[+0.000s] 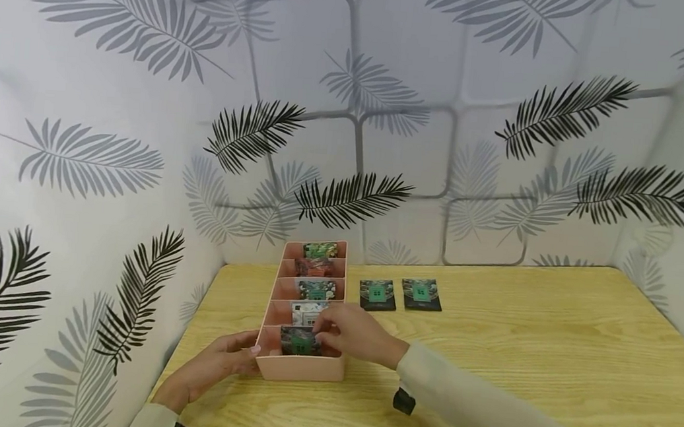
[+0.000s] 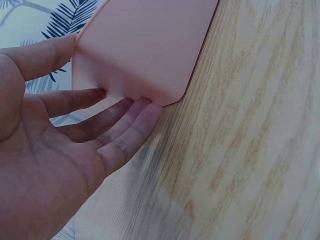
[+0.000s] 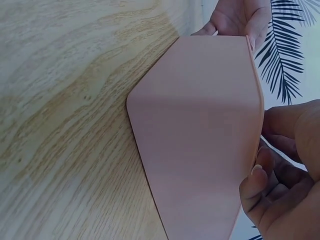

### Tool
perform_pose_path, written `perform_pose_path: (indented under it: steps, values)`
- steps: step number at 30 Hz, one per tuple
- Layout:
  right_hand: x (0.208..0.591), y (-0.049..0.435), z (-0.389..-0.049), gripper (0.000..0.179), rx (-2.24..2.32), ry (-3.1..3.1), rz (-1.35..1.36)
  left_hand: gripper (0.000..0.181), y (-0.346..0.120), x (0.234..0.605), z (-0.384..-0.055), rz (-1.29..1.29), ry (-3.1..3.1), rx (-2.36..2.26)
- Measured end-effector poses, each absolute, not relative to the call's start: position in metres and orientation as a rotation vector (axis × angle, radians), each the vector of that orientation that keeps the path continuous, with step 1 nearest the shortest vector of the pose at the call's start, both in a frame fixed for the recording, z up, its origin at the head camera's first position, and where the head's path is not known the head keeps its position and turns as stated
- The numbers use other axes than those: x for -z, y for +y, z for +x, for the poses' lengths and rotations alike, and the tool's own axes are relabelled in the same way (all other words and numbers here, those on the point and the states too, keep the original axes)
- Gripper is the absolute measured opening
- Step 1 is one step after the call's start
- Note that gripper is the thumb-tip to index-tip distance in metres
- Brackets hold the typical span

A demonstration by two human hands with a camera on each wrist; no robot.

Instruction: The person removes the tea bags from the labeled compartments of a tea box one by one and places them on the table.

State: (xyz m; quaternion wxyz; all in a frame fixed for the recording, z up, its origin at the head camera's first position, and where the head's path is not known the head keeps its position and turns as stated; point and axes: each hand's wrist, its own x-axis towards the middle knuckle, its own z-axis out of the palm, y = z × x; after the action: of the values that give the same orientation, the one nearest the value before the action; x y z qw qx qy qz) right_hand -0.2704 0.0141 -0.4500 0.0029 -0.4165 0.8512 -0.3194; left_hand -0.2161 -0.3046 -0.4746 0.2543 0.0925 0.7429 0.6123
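Note:
A long pink divided box [image 1: 301, 369] stands on the table, small packets upright in its compartments. My left hand [image 1: 221, 367] holds its near left corner, thumb at the rim and fingertips against the outer wall [image 2: 135, 60]. At the nearest compartment, my right hand [image 1: 357, 334] pinches the right edge of a black packet with a green label [image 1: 297, 344]. In the right wrist view the right hand's curled fingers [image 3: 255, 182] are at the box's rim, and the packet is hidden behind the wall. A white packet [image 1: 305, 313] sits in the compartment behind, partly covered by the right hand.
Two black packets with green labels, one nearer the box [image 1: 378, 295] and one farther right [image 1: 422, 294], lie flat on the wood-grain table [image 1: 517, 345]. Farther compartments hold a dark green packet [image 1: 316, 290], a red one [image 1: 314, 268] and a green one [image 1: 320, 250]. A leaf-patterned wall stands behind.

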Motion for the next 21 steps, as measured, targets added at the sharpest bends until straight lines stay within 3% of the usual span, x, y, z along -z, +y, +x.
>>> perform_pose_path:
  steps: [21]
  values:
    - [0.4488, 0.0152, -0.264, 0.009, 1.166, 2.717, -1.224, 0.072, -0.3044, 0.4756, -0.2167, 0.249, 2.006, -1.673]
